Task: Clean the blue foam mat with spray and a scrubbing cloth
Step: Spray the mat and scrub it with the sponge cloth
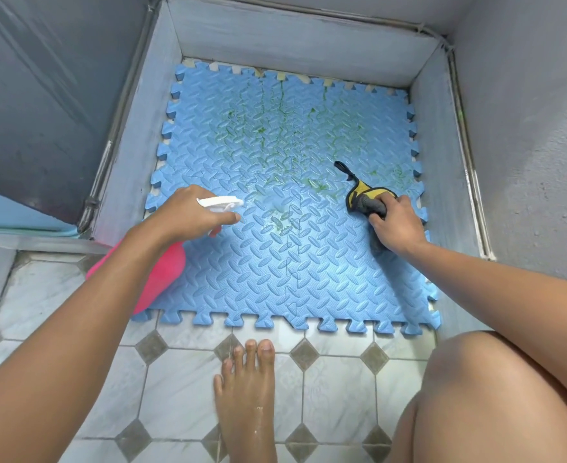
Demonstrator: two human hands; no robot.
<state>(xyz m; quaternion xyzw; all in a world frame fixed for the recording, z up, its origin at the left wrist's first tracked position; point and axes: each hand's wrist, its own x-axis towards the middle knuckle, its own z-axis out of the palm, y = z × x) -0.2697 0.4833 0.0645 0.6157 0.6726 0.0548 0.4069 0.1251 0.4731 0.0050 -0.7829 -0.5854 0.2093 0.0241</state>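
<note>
The blue foam mat (275, 269), made of interlocking tiles with a raised tread pattern, lies on the floor in a walled corner. Green smears cover its far and middle part. My left hand (181, 212) grips a pink spray bottle (161, 272) by its white trigger head (220, 203), nozzle pointing right over the mat. A wet, foamy patch lies just past the nozzle. My right hand (394, 222) presses a yellow and grey scrubbing cloth (365, 198) with a black loop onto the mat's right side.
Grey painted walls (292, 38) close in the mat at the back, left and right. White floor tiles (181, 392) with grey diamonds lie in front. My bare foot (245, 392) and knee (496, 396) rest on the tiles near the mat's front edge.
</note>
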